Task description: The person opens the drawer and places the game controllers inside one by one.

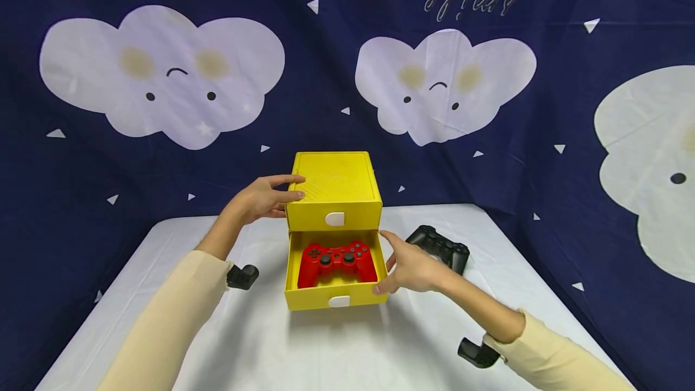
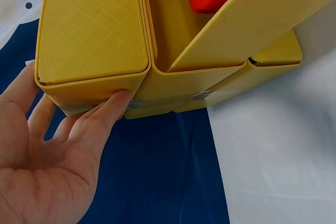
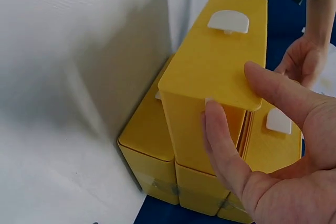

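We judge the yellow drawer (image 1: pixel 309 300) light, stiff, best held by its white tab (image 1: pixel 339 301); left hand (image 1: pixel 263 198), right hand (image 1: pixel 415 267) spread, ungripping, at the cabinet's (image 1: pixel 338 177) left and right.

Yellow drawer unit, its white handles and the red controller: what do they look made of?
The yellow drawer unit looks like satin moulded plastic: rounded edges, a faint diamond pattern on one face. The white handles seem smooth plastic, judging by their even colour. The red controller is probably hard plastic, faintly shiny where light catches it.
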The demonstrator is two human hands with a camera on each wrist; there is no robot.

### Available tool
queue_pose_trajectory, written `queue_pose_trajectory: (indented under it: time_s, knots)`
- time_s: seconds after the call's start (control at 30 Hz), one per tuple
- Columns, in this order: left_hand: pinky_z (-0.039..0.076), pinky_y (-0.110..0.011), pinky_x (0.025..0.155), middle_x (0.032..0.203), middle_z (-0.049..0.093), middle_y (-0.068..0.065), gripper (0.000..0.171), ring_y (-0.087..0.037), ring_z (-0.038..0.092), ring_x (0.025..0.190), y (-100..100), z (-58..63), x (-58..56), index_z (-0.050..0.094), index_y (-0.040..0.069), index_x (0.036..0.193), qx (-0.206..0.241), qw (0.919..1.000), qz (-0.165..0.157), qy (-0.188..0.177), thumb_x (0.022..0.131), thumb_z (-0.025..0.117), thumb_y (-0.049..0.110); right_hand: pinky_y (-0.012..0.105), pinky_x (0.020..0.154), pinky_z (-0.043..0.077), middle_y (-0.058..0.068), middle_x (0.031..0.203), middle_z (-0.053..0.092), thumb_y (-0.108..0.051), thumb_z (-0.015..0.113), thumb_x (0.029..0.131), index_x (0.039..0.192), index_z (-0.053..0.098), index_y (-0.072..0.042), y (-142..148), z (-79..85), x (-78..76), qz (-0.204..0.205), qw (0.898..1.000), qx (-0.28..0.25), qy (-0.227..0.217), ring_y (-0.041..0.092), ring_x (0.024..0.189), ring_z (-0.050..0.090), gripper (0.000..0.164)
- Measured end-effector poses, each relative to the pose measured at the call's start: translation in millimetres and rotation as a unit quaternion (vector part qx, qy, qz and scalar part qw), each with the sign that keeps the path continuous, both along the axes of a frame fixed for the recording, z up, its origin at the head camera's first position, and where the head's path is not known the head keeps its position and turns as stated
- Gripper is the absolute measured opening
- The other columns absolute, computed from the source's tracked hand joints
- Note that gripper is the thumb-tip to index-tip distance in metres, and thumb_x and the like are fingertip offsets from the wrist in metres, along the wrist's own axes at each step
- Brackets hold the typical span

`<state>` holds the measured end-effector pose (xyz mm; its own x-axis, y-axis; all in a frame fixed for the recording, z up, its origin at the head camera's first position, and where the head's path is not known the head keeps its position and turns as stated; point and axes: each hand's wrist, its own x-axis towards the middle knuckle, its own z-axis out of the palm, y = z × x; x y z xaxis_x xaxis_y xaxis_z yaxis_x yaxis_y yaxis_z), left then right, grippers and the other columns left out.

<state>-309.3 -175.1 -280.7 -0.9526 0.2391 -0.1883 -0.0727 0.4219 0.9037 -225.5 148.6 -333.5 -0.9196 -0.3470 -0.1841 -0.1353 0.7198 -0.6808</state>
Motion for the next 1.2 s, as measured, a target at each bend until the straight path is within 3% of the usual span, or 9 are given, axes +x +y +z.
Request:
queue_pose_trajectory:
  time_s: [0.2, 0.73, 0.93, 1.2]
  knots:
    - [0.051, -0.048, 0.108, 0.159, 0.043, -0.014, 0.062, -0.035, 0.059, 0.131, 0.9, 0.4, 0.5, 0.043, 0.025, 0.156, -0.004, 1.0000, 0.003, -0.002, 0.099, 0.068, 0.031, 0.040, 0.072, 0.059, 0.014, 0.094, 0.068, -0.021, 0.096, 0.066, 0.162, 0.020, -0.018, 3.0, -1.3, -6.3, 0.016, 0.999, -0.032, -0.020, 0.030, 0.068, 0.072, 0.122]
    - [0.050, -0.050, 0.108, 0.158, 0.044, -0.014, 0.063, -0.036, 0.060, 0.129, -1.2, 0.5, -0.7, 0.043, 0.025, 0.156, -0.001, 1.0000, -0.002, -0.002, 0.099, 0.068, 0.031, 0.043, 0.083, 0.061, 0.017, 0.095, 0.066, -0.020, 0.096, 0.067, 0.164, 0.010, -0.015, 3.7, -0.2, -13.0, 0.014, 0.998, -0.049, -0.047, 0.024, 0.067, 0.071, 0.130]
    - [0.050, -0.050, 0.109, 0.159, 0.042, -0.014, 0.063, -0.036, 0.059, 0.131, -1.6, 0.1, -1.8, 0.042, 0.024, 0.156, -0.001, 1.0000, -0.003, -0.002, 0.099, 0.068, 0.030, 0.046, 0.089, 0.059, 0.013, 0.091, 0.069, -0.022, 0.095, 0.068, 0.163, 0.014, -0.013, 2.2, 0.5, -15.8, 0.007, 0.998, -0.050, -0.049, 0.024, 0.068, 0.072, 0.125]
    - [0.048, -0.051, 0.110, 0.162, 0.037, -0.014, 0.063, -0.037, 0.056, 0.134, -2.0, -0.1, -1.7, 0.042, 0.024, 0.156, -0.001, 1.0000, -0.003, -0.005, 0.099, 0.068, 0.030, 0.055, 0.097, 0.054, 0.009, 0.091, 0.072, -0.024, 0.095, 0.068, 0.158, 0.029, -0.010, -2.4, -4.1, -18.7, -0.028, 0.998, -0.056, -0.015, 0.022, 0.067, 0.073, 0.113]
